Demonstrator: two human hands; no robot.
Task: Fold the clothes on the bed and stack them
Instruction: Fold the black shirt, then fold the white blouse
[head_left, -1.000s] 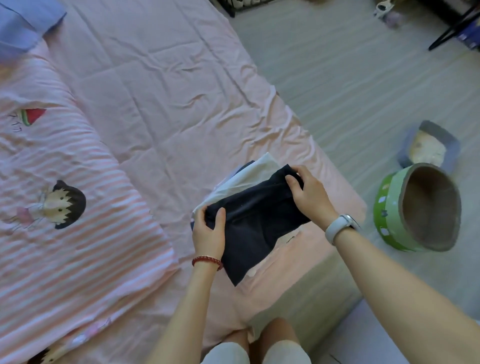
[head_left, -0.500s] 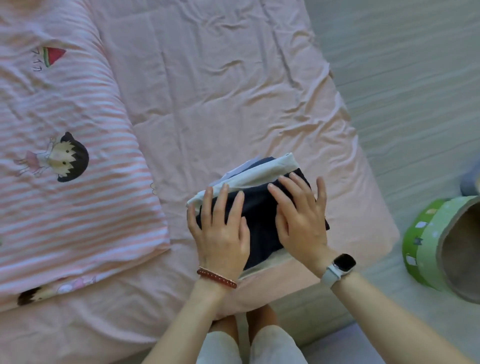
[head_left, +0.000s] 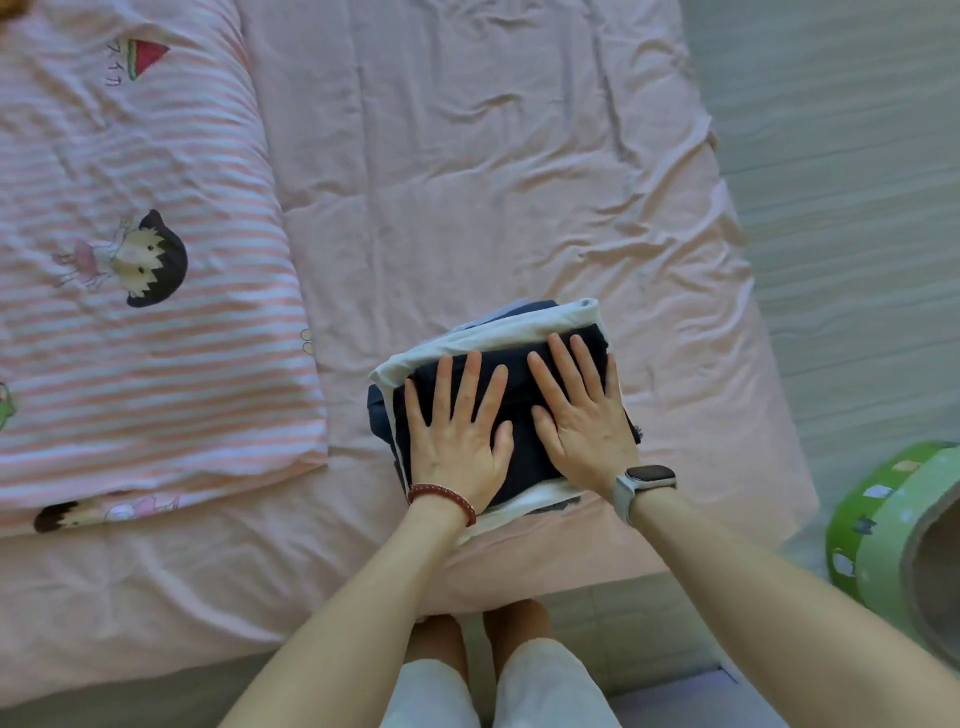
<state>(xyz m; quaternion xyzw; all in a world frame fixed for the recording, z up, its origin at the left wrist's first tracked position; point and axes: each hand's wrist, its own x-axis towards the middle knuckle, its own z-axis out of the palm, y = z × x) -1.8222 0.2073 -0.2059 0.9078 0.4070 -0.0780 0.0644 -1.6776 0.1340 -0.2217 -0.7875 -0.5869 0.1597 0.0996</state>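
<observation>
Pale plank floor right of pink-sheeted bed; green drum nearby

Two hands, one stack of folded clothes, one striped quilt, one green tub.

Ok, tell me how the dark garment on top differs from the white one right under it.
The dark garment is navy and lies topmost, pressed flat by the left hand and right hand. The white garment sits beneath it, showing only as a border along the far and near edges. Both are folded in one stack on the bed.
</observation>
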